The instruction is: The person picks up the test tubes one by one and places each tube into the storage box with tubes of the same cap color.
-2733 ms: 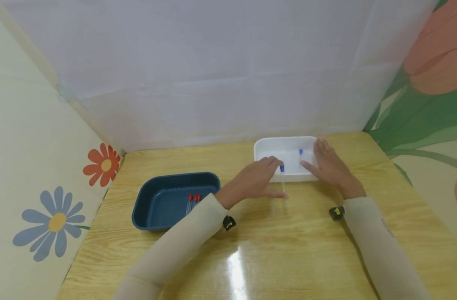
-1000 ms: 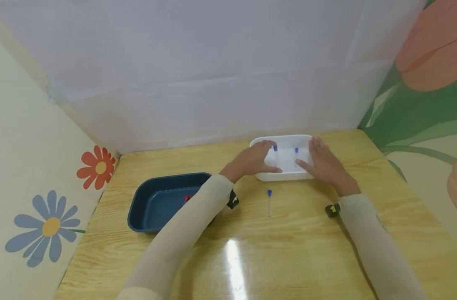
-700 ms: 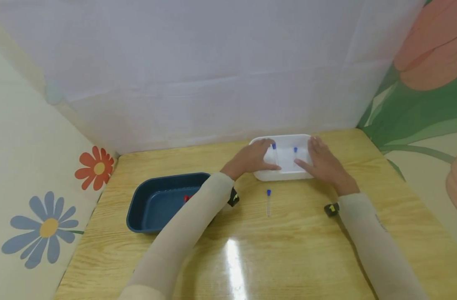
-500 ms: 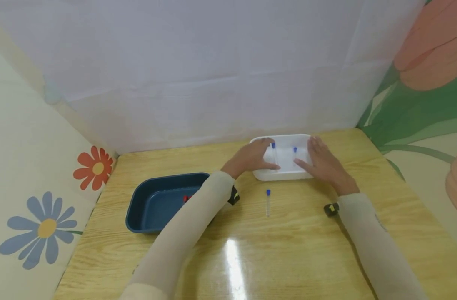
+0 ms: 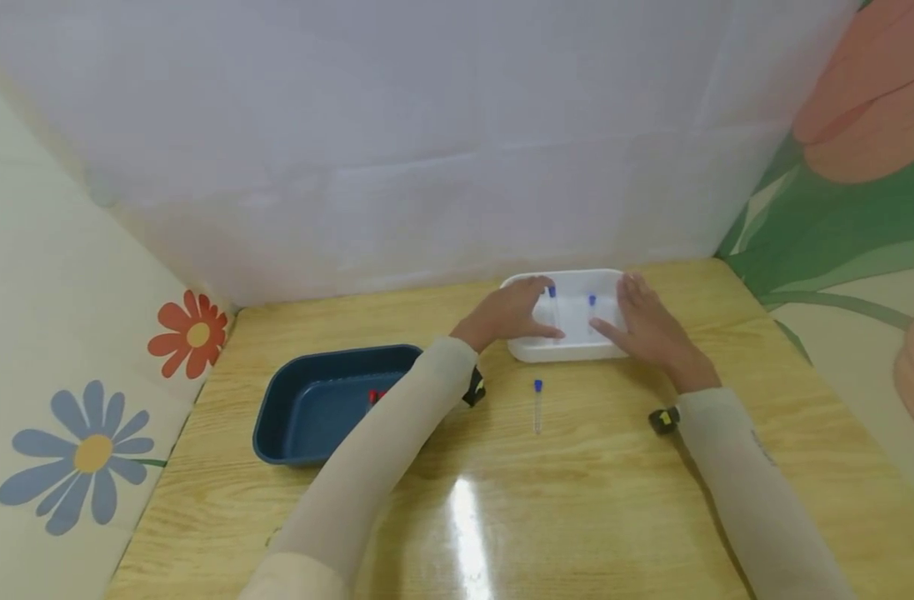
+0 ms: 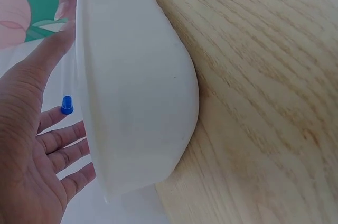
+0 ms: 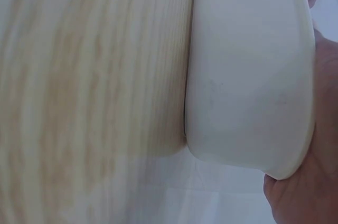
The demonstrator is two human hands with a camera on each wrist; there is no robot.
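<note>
My left hand [image 5: 509,315] is over the left part of the white tray [image 5: 576,353]. Between its thumb and index finger it holds a clear test tube lengthwise; the tube's blue cap [image 6: 67,105] meets the index fingertip in the left wrist view. My right hand [image 5: 651,325] rests with straight fingers along the tray's right rim, its thumb pointing inside. Near that thumb lies a second blue-capped test tube [image 5: 592,301], partly hidden. Another blue-capped test tube [image 5: 537,400] lies on the table in front of the tray.
A dark blue tray [image 5: 272,425] stands to the left, with red-capped test tubes [image 5: 372,397] inside, mostly hidden by my left sleeve. A white sheet [image 5: 397,200] hangs behind the wooden table [image 5: 576,517]. Flower-patterned panels stand at both sides.
My left hand has carried its test tube from in front of the white tray back over its inside, uncovering the tube on the table. Over the last second both hands stay nearly still.
</note>
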